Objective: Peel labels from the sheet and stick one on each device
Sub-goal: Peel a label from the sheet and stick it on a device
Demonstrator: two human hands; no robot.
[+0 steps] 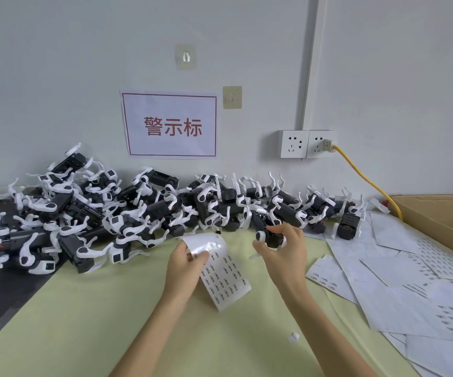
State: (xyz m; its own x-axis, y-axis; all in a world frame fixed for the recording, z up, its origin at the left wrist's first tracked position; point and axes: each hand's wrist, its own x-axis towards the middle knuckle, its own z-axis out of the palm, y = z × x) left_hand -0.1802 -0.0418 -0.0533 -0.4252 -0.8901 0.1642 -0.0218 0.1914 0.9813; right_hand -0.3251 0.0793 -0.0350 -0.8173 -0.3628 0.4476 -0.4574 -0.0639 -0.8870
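My left hand [185,261] grips a curled white label sheet [224,278] printed with rows of small dark labels; its top end bends over my fingers. My right hand [282,247] is closed around one black-and-white device [270,238], held just above the yellow-green tabletop [84,322] at the front edge of the heap. A long heap of the same black devices with white arms [138,210] runs along the wall from the far left to the right.
Loose white sheets, some with labels left, [399,281] are spread over the table's right side. A cardboard box [437,216] stands at the far right. A yellow cable [366,178] runs from the wall socket [308,144] down behind it. A small white scrap [293,336] lies near my right forearm.
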